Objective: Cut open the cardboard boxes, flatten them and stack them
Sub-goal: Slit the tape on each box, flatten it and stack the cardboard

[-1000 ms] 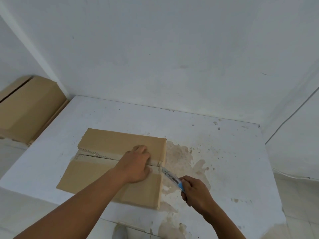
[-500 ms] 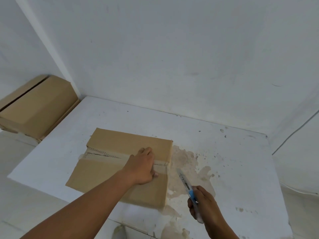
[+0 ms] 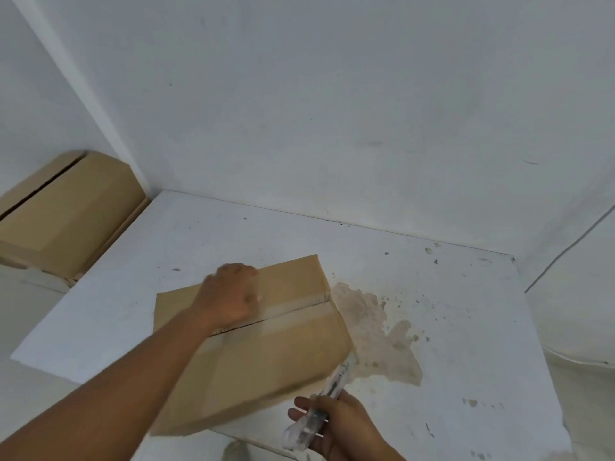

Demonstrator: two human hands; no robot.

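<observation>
left arm is reaching in from bottom left. left hand [image 3: 233, 294] is lying palm down on top of the box [image 3: 266, 361], fingers loosely bent over the far flap and gripping nothing; it's motion-blurred. the box is sitting on the worktop [image 3: 466, 311], turned at an angle, with its near left corner overhanging the front edge. the top seam is showing a dark gap by the left wrist, and tape [image 3: 299, 302] is running along it to the right edge. right hand [image 3: 342, 430] is curling round the handle of a knife [image 3: 319, 407] at bottom centre, tip pointing up at the box's near right corner. can't tell if it's touching, too blurred.

count: two boxes, one knife, two hands.

around: second box [image 3: 66, 221] is leaning at far left, off the worktop and well apart from the first. a brown stain [image 3: 376, 337] is spreading just right of the box. a thin cable [image 3: 565, 247] is running down the right wall.
</observation>
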